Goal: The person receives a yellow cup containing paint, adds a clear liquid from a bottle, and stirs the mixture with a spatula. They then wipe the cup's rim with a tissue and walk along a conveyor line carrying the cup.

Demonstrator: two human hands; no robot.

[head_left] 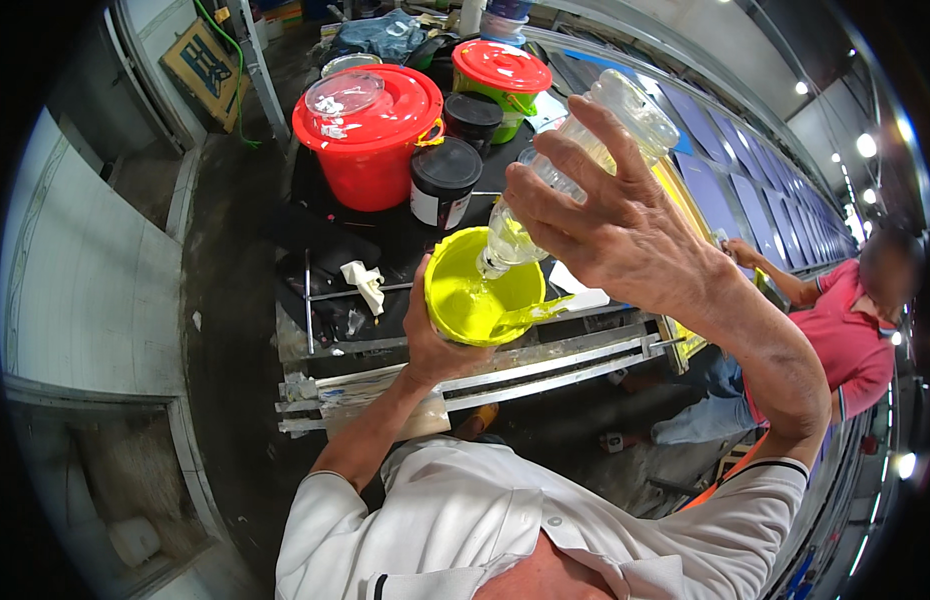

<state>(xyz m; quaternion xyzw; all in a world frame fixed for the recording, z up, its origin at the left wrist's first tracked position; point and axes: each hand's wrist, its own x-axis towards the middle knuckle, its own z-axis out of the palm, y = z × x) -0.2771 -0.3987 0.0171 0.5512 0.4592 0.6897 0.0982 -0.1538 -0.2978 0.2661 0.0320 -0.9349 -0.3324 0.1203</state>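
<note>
My left hand is wrapped round the side of a small tub coated in bright yellow. A spatula smeared with the same yellow leans in it, its handle over the right rim. Above the tub, my right hand grips a clear plastic bottle from over the top. The bottle is tilted, with its neck pointing down into the tub. Clear liquid seems to be running from its mouth onto the yellow stuff. Part of the bottle is hidden behind my fingers.
A red lidded bucket, a black lidded tub and a green bucket with a red lid stand beyond. Crumpled white tissue lies left. Metal rails edge the near side. Another person is at right, by purple panels.
</note>
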